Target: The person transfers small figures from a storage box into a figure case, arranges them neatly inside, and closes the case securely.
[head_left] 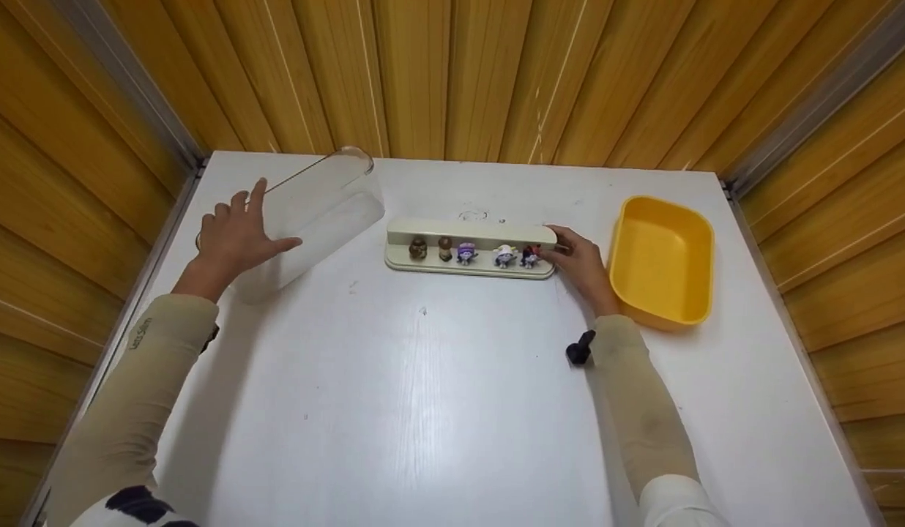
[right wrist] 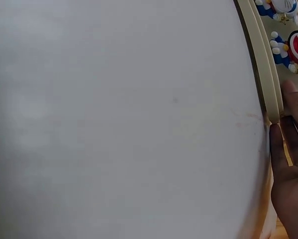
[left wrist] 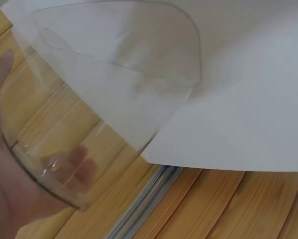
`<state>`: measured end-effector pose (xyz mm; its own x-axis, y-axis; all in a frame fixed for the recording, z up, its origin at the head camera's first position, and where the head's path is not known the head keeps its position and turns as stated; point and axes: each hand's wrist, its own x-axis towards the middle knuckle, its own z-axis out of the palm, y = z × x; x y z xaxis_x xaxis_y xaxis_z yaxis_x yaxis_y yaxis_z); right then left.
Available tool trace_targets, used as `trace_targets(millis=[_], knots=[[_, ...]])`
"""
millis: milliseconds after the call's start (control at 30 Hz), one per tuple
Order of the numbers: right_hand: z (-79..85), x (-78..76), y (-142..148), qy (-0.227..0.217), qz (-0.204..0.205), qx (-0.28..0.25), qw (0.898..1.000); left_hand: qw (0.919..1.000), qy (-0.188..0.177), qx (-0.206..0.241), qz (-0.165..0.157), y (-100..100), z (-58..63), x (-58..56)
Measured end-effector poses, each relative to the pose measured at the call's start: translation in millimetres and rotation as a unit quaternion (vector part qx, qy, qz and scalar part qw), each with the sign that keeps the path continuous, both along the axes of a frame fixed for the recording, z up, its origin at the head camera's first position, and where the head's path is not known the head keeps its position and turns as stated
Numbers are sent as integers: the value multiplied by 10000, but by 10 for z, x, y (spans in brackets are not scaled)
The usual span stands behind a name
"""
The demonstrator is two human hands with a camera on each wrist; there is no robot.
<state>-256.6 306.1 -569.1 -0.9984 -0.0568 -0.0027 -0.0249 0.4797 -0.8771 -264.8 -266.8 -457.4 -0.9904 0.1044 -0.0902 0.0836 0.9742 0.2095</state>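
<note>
My left hand grips a clear plastic cover with its fingers spread. In the left wrist view the fingertips show through the clear wall. A cream display stand lies right of the cover. My right hand holds the stand's right end, the thumb on the ledge and fingers at the outer end. Several small figurines stand in a row on it: brown ones at the left, a purple-capped one mid-row, a white-capped one and a red-and-dark one near my right hand.
A yellow plastic basin stands to the right of my right hand on the white table. Wood-patterned walls rise behind the table and at both sides.
</note>
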Motion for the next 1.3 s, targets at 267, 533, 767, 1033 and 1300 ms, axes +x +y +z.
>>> trace_targets(millis=[267, 533, 767, 1033, 1300], knots=[[13, -30, 30, -25, 40, 133, 9999, 9992, 267, 176, 256, 20, -49, 12], [28, -32, -10, 7, 96, 163, 9998, 9918, 855, 923, 231, 35, -25, 40], [55, -40, 6, -181, 95, 185, 9996, 9528, 1084, 2796, 482, 209, 81, -1], [83, -15, 33, -113, 78, 96, 9999, 8936, 1366, 4257, -409, 577, 88, -14], [63, -7, -12, -187, 57, 110, 9997, 8683, 1332, 4601, -1290, 893, 35, -27]])
